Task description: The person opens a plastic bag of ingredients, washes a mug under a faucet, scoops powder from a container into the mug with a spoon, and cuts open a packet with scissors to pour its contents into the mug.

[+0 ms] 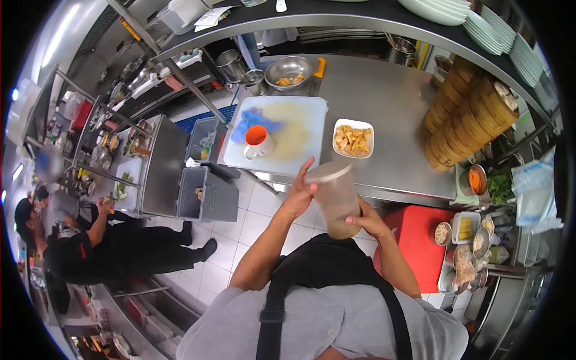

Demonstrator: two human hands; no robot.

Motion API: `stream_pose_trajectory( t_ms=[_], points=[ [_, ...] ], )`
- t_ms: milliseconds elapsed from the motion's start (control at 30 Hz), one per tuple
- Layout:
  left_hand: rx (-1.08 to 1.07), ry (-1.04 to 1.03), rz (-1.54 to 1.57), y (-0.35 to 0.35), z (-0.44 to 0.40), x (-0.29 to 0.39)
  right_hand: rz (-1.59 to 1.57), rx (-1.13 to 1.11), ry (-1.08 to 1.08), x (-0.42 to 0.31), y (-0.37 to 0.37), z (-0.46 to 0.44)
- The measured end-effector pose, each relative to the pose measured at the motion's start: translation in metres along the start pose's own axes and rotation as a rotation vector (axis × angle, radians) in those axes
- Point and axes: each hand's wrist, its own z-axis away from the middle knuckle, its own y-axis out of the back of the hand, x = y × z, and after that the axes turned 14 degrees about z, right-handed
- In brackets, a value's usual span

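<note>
Between my two hands is a tall translucent container [335,201] with a pale lid and something brownish at its bottom. My left hand [298,195] grips it near the lid, and my right hand [367,219] holds it near the base. Beyond it, a square white bowl [353,138] of yellowish-brown pieces stands on the steel counter [384,90]. To the left, a white cutting board [300,126] carries a blue cloth or glove [249,123] and a white mug [259,144] with an orange inside.
A metal bowl [289,73] with yellow pieces sits behind the board, beside an orange handle [321,67]. Bamboo steamers [474,123] are stacked at right. A red box [417,243] stands below right. Grey bins [207,195] and people [90,249] are at left.
</note>
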Motion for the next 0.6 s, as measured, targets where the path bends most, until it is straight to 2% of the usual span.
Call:
stream_pose_trajectory(
  t_ms=[67, 167, 200, 267, 367, 433, 467, 567, 600],
  points=[
    [-0.033, -0.119, 0.058, -0.03, 0.004, 0.033, 0.115, -0.109, 0.03, -0.03, 0.0, -0.008],
    [0.033, -0.318, -0.014, -0.055, 0.016, 0.057, -0.078, -0.079, 0.167, -0.042, -0.01, -0.025],
    [0.043, -0.392, -0.034, -0.065, 0.02, 0.065, -0.347, -0.068, 0.209, -0.038, -0.015, -0.03],
    [0.065, -0.53, -0.07, -0.083, 0.026, 0.07, -0.518, -0.048, 0.043, -0.015, -0.024, -0.044],
    [-0.228, -0.65, -0.611, -0.077, 0.027, 0.071, -0.671, -0.091, -0.114, 0.013, -0.033, -0.049],
    [-0.213, -0.577, -0.667, -0.087, 0.044, 0.085, -0.721, -0.093, -0.203, -0.005, -0.049, -0.04],
    [-0.206, -0.543, -0.69, -0.09, 0.052, 0.09, -0.622, -0.105, -0.216, -0.026, -0.056, -0.039],
    [-0.044, -0.725, -0.612, -0.077, 0.06, 0.098, -0.482, -0.163, 0.05, -0.049, -0.06, -0.052],
    [-0.035, -0.868, -0.636, -0.077, 0.066, 0.107, -0.449, -0.191, 0.147, -0.07, -0.059, -0.056]
  ],
)
